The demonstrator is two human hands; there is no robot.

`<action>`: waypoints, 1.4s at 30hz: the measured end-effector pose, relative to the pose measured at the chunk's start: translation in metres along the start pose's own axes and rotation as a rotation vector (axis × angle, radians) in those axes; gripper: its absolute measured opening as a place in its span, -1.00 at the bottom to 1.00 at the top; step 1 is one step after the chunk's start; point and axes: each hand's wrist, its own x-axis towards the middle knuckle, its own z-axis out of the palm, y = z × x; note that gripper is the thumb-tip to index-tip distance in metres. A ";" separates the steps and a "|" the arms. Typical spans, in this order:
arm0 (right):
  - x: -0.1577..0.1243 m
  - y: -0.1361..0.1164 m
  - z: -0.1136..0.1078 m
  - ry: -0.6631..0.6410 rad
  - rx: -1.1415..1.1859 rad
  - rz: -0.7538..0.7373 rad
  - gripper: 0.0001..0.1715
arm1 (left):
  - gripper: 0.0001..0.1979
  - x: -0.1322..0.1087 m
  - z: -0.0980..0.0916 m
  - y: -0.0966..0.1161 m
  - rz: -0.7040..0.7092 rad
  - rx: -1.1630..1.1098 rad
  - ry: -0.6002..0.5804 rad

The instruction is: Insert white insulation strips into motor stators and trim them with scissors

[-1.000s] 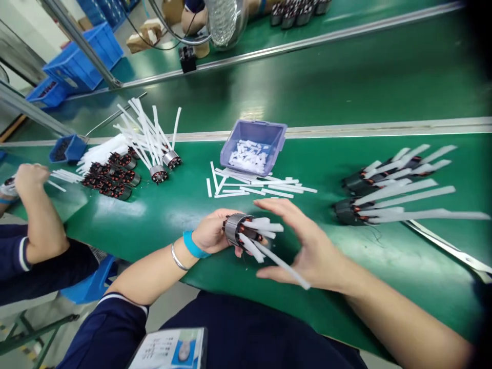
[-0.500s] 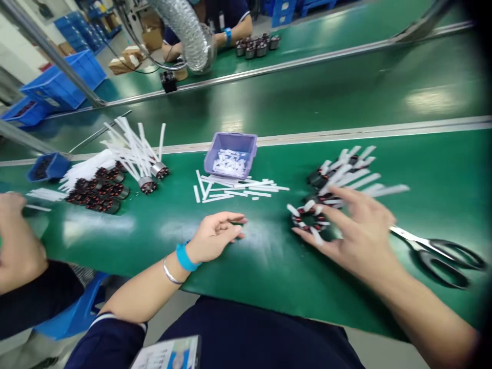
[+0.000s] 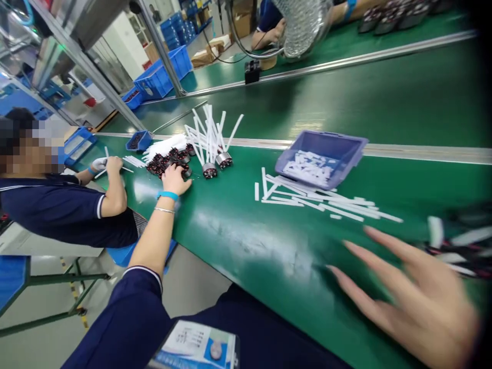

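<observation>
My left hand [image 3: 176, 180] reaches out to the far left, its fingers over the near edge of a cluster of dark motor stators [image 3: 158, 163] with copper-red windings. The thumb stands apart, and the fingertips partly hide among the stators. Over the front right of the bench my right hand [image 3: 415, 287] is spread and blurred, with nothing in its fingers. Just beyond it, at the right edge, lie stators with white tube pieces [image 3: 461, 251], smeared by motion. Two silvery stators [image 3: 209, 170] with long white tubes standing up from them are right of my left hand.
A purple bin [image 3: 348, 159] of short white pieces stands mid-bench, loose white strips [image 3: 292, 200] before it. Small blue bin [image 3: 139, 140] sits behind the stators. Co-worker [image 3: 111, 200] at left handles white strips. A foil duct [image 3: 303, 25] hangs over the far side.
My left hand has moved left to the stator cluster. My right hand has let go of the stator with white pieces and opened. The view has swung left.
</observation>
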 end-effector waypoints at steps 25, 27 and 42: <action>0.031 -0.018 -0.006 -0.107 0.492 0.442 -0.71 | -0.34 -0.114 0.031 0.173 -0.059 -1.692 -1.109; 0.033 -0.022 -0.008 -0.149 0.539 0.478 -0.68 | -0.35 -0.120 0.035 0.172 -0.031 -1.638 -1.145; 0.019 -0.015 0.014 -0.047 0.712 0.781 -0.69 | -0.57 -0.142 0.043 0.166 0.290 -1.476 -1.119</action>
